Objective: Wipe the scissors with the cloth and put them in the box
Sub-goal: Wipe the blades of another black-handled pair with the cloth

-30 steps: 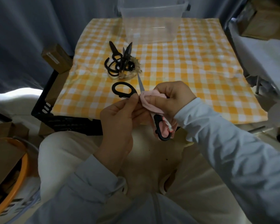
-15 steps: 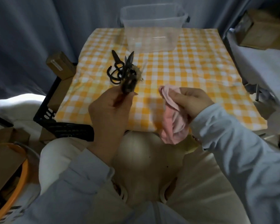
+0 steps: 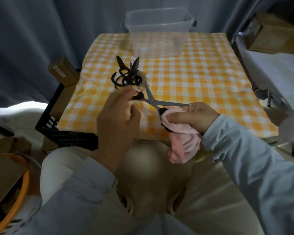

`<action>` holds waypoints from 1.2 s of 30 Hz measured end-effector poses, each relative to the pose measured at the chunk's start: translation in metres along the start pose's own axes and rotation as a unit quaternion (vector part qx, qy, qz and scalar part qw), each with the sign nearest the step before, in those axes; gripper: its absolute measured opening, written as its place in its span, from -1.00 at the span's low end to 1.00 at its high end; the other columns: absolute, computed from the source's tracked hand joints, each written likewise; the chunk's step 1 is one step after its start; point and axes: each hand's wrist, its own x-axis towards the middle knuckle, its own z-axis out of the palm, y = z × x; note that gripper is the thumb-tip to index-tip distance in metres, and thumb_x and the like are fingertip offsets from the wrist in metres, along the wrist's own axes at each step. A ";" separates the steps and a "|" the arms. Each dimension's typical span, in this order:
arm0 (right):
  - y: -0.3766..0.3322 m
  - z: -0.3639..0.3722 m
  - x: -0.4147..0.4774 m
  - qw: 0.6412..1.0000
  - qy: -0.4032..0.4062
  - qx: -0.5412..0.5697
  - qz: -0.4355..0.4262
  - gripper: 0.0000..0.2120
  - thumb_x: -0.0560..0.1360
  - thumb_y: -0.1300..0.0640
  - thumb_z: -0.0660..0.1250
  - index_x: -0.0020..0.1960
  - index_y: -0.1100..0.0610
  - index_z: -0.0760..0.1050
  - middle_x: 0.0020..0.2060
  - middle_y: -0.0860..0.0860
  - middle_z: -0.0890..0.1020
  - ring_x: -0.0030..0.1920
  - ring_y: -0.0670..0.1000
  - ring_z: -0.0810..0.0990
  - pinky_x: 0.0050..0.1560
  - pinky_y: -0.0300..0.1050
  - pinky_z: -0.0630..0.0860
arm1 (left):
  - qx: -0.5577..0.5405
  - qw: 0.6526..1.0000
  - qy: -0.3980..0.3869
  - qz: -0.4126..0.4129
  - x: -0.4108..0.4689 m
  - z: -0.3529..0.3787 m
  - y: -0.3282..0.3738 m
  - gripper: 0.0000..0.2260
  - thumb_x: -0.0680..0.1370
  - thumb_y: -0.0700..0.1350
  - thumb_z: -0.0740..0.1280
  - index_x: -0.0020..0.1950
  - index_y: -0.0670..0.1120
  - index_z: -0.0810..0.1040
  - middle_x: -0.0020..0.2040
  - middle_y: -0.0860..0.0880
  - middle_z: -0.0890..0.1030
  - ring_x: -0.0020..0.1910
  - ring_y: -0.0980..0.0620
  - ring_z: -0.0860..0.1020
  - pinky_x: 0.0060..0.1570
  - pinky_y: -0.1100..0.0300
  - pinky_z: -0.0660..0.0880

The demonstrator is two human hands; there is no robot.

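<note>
Head view. Holds the scissors (image 3: 153, 102) in both hands just above the near part of the bench (image 3: 210, 78), with blades spread wide into an X. Pinches one black handle in the left grip (image 3: 119, 116), with fingers curled and slightly blurred. Closes the right grip (image 3: 196, 116) round the pink cloth (image 3: 183, 141) and, through it, the other handle, with the cloth's loose end hanging below the near bench edge. Points one blade far and left, toward a heap of dark scissors (image 3: 127, 77) on the checked cover; lays the other rightward along the right fingertips. Shows the clear box (image 3: 158, 41) at the far edge, well apart from the held pair. Shows a black crate (image 3: 58, 122) left of the bench.
</note>
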 end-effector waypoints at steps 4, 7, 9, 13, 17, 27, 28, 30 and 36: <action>0.000 -0.011 0.000 0.998 -0.028 -0.048 -0.007 -0.72 -0.08 0.08 0.52 -0.39 0.15 0.65 -0.37 0.12 0.67 -0.34 0.03 0.64 -0.28 -0.19 0.58 | -0.109 0.968 -0.053 -0.219 0.018 -0.009 0.003 -0.51 0.55 -0.10 0.28 0.46 -0.11 0.27 0.44 -0.05 0.29 0.37 0.07 0.30 0.35 0.29 0.24; 0.000 -0.009 0.001 0.998 -0.030 -0.004 -0.046 -0.92 0.10 0.22 0.49 -0.41 0.13 0.64 -0.46 0.03 0.65 -0.42 -0.07 0.61 -0.40 -0.28 0.53 | -0.196 0.930 -0.092 -0.299 0.024 -0.010 0.008 -0.87 0.60 -0.10 0.26 0.11 0.04 0.55 0.03 0.04 0.56 -0.01 0.06 0.52 0.09 0.14 0.46; -0.001 -0.007 0.001 0.997 -0.007 0.038 -0.072 -0.92 0.25 0.34 0.44 -0.34 0.19 0.62 -0.47 0.00 0.64 -0.44 -0.10 0.60 -0.41 -0.31 0.51 | -0.237 0.913 -0.054 -0.328 0.021 -0.011 0.007 -0.89 0.56 -0.17 0.32 -0.09 0.02 0.60 -0.18 0.03 0.64 -0.23 0.03 0.62 -0.13 0.19 0.57; 0.001 -0.008 0.002 0.992 0.007 0.052 -0.112 -0.84 0.39 0.41 0.34 -0.29 0.20 0.53 -0.53 -0.10 0.60 -0.45 -0.25 0.57 -0.42 -0.39 0.47 | -0.375 0.791 -0.078 -0.478 0.021 -0.017 0.011 -0.94 0.50 -0.25 0.37 -0.06 -0.16 0.63 -0.28 -0.07 0.66 -0.38 0.03 0.63 -0.36 0.27 0.55; 0.002 -0.008 0.003 0.993 -0.020 -0.018 -0.116 -0.94 0.34 0.34 0.39 -0.27 0.23 0.55 -0.52 -0.08 0.61 -0.44 -0.21 0.57 -0.40 -0.36 0.48 | -0.416 0.754 -0.192 -0.472 0.025 -0.021 0.018 -0.88 0.52 -0.20 0.33 -0.02 -0.19 0.62 -0.24 -0.09 0.66 -0.42 0.06 0.58 -0.43 0.29 0.50; -0.002 0.010 0.018 0.975 0.114 -0.070 -0.177 -0.74 0.51 0.05 0.30 -0.21 0.23 0.59 -0.44 0.05 0.60 -0.36 0.05 0.55 -0.23 -0.03 0.52 | -0.393 0.811 -0.140 -0.410 0.011 -0.009 0.029 -0.87 0.53 -0.28 0.32 -0.11 -0.08 0.62 -0.37 0.01 0.65 -0.41 0.12 0.57 -0.33 0.29 0.56; -0.001 0.014 0.018 0.973 0.107 -0.085 -0.184 -0.79 0.51 0.07 0.31 -0.26 0.13 0.57 -0.46 -0.06 0.59 -0.37 -0.06 0.53 -0.25 -0.13 0.51 | -0.395 0.812 -0.138 -0.407 0.010 -0.008 0.032 -0.86 0.53 -0.28 0.31 -0.10 -0.09 0.62 -0.38 0.02 0.64 -0.42 0.12 0.56 -0.33 0.29 0.56; 0.002 0.022 0.020 0.971 0.095 -0.098 -0.196 -0.83 0.49 0.10 0.33 -0.28 0.04 0.54 -0.44 -0.13 0.58 -0.39 -0.20 0.51 -0.27 -0.30 0.48 | -0.399 0.813 -0.139 -0.402 0.009 -0.008 0.038 -0.87 0.53 -0.27 0.32 -0.11 -0.10 0.63 -0.39 -0.01 0.63 -0.43 0.12 0.54 -0.35 0.29 0.55; 0.006 0.031 0.021 0.976 0.128 -0.048 -0.168 -0.71 0.44 0.07 0.40 -0.36 0.23 0.57 -0.60 -0.05 0.52 -0.54 -0.14 0.46 -0.43 -0.29 0.42 | -0.413 0.802 -0.136 -0.410 0.004 -0.006 0.048 -0.87 0.51 -0.27 0.34 -0.15 -0.10 0.66 -0.43 0.00 0.62 -0.46 0.13 0.53 -0.38 0.32 0.52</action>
